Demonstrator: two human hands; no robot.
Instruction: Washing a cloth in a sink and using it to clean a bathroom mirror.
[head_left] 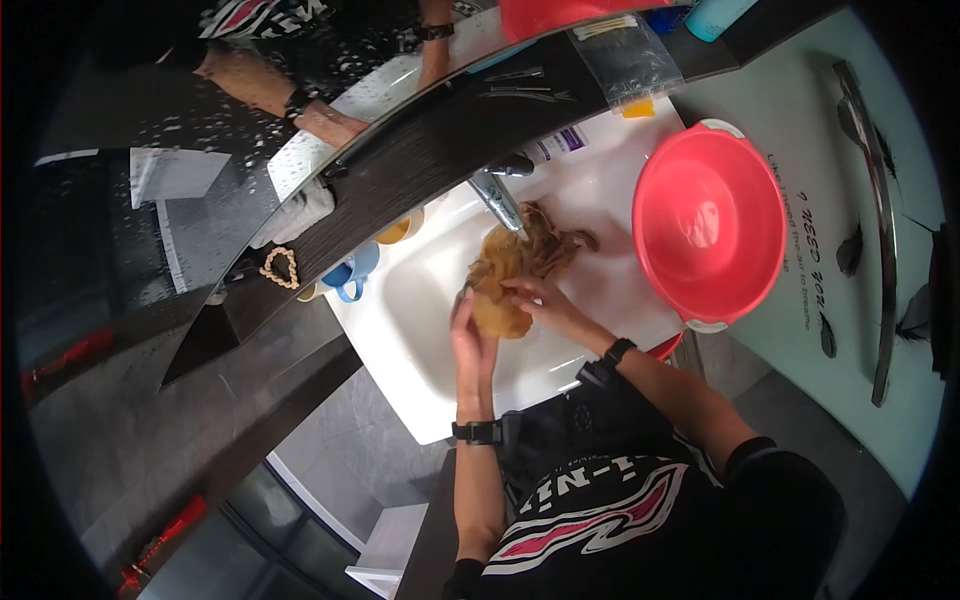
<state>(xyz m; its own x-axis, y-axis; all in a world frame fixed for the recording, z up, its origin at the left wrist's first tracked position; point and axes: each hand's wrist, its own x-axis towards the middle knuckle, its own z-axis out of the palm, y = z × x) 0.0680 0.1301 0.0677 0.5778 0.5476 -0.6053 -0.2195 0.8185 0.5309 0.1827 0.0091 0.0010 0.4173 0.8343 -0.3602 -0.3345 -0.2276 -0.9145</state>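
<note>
A wet, crumpled cloth (502, 312), yellow-brown with darker brown parts, is bunched in the white sink (415, 300). My left hand (472, 335) grips its near left side, fingers wrapped at the edge. From the right, my right hand (545, 302) pinches the cloth near its middle. The chrome faucet (497, 203) reaches over the cloth's far part; whether water runs from it I cannot tell. The cloth's darker end spreads to the right on the sink, and its exact kind does not show.
A red plastic basin (708, 225) sits at the sink's right. Left of the sink stand a blue mug (352, 270) and a yellow cup (400, 228). A dark shelf (430, 140) with small tools and a clear bag (630, 65) curves above, beside a mirror. A glass door with a metal handle (880, 230) is at the right.
</note>
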